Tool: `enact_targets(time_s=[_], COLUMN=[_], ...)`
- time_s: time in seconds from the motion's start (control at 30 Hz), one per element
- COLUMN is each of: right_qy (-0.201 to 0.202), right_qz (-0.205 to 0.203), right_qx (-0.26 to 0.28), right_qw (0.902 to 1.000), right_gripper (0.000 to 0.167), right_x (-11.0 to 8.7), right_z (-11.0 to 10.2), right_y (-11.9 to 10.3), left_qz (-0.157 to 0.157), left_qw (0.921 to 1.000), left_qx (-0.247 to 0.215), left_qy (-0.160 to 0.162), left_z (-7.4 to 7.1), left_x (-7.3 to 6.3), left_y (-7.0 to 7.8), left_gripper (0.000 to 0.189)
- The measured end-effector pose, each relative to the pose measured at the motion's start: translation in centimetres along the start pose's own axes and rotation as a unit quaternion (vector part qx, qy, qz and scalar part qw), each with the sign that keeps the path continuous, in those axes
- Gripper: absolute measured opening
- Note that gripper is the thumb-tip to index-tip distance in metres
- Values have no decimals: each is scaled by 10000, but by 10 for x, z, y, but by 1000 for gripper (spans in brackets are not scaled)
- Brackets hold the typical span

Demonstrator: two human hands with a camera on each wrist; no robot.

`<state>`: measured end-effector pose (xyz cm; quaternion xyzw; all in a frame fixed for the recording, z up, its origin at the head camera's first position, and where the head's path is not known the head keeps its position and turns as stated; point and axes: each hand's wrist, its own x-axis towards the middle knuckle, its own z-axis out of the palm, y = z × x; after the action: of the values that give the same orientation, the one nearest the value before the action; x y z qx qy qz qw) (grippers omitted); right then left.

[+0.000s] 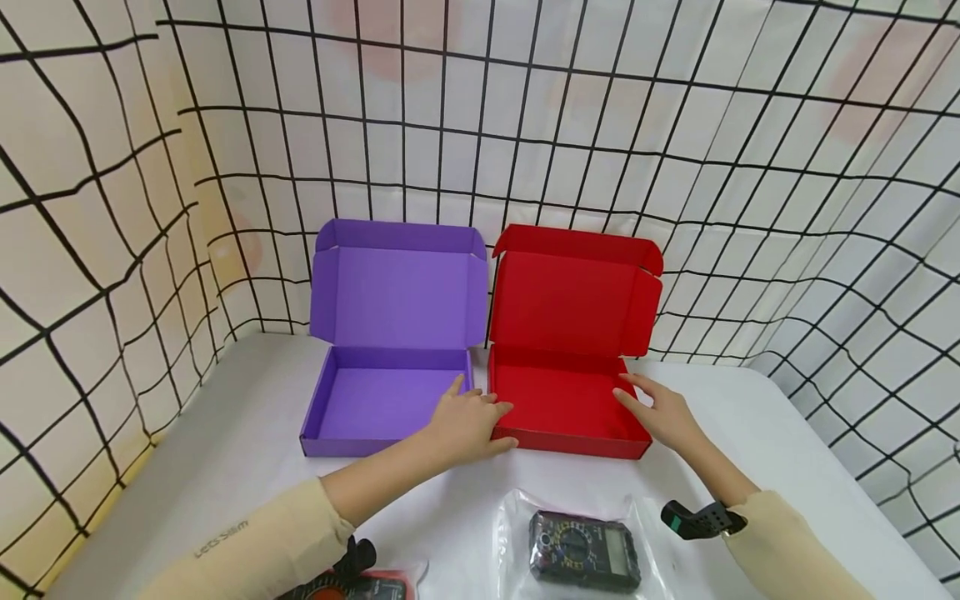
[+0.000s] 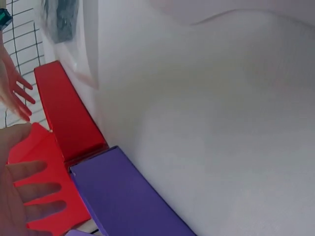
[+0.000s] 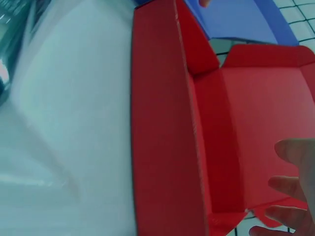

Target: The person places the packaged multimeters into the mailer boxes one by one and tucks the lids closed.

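Observation:
A red cardboard box [image 1: 567, 392] stands with its lid raised, beside a purple box [image 1: 390, 404] whose lid is also up. My left hand [image 1: 467, 423] is over the adjoining sides of the two boxes, fingers spread and holding nothing. Whether its fingertips touch the red box is hard to tell. At the red box's right side is my right hand [image 1: 660, 412], thumb and fingers apart, also holding nothing. In the right wrist view its fingers [image 3: 290, 187] show in front of the red box [image 3: 170, 123].
Nearer me on the white table [image 1: 247, 400] lies a black multimeter [image 1: 585, 550] in a clear plastic bag. Another meter [image 1: 382, 587], red and black, is partly hidden by my left sleeve. Black wire mesh [image 1: 570, 108] rises behind and at both sides.

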<state>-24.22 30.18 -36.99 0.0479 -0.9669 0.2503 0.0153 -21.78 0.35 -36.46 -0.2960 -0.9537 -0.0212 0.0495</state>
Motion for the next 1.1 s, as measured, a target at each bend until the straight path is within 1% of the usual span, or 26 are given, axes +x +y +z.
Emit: enact_targets(time_s=[0.17, 0.3, 0.4, 0.5, 0.63, 0.77, 0.83, 0.93, 1.0, 1.1], right_qy=[-141, -386, -506, -549, -608, -616, -562, -446, -404, -481], right_qz=[402, 728, 859, 884, 950, 897, 814, 772, 782, 870], right_qx=[29, 162, 288, 359, 397, 630, 702, 745, 798, 998], right_qw=[9991, 9965, 9946, 9939, 9928, 9921, 9926, 9932, 9929, 9900], right_gripper=[72, 74, 72, 69, 65, 59, 55, 49, 48, 49], right_x=[-3, -6, -7, -6, -3, 1, 1, -2, -4, -4], right_z=[4, 7, 9, 12, 16, 20, 23, 23, 23, 22], right_y=[11, 18, 23, 26, 27, 26, 27, 32, 36, 36], left_qz=[92, 151, 177, 197, 239, 251, 321, 526, 638, 684], left_qw=[9998, 9992, 9984, 9980, 9981, 9979, 9976, 9967, 9958, 9953], left_qx=[146, 267, 331, 340, 331, 389, 407, 423, 434, 428], left_qy=[-49, -253, -415, -485, -470, -448, -464, -455, -483, -537], left_z=[6, 9, 11, 13, 14, 11, 9, 7, 5, 4], left_x=[0, 2, 3, 4, 3, 1, 0, 1, 2, 3], left_y=[3, 6, 8, 10, 9, 10, 13, 21, 28, 33], left_gripper=[49, 49, 48, 47, 47, 46, 47, 47, 47, 48])
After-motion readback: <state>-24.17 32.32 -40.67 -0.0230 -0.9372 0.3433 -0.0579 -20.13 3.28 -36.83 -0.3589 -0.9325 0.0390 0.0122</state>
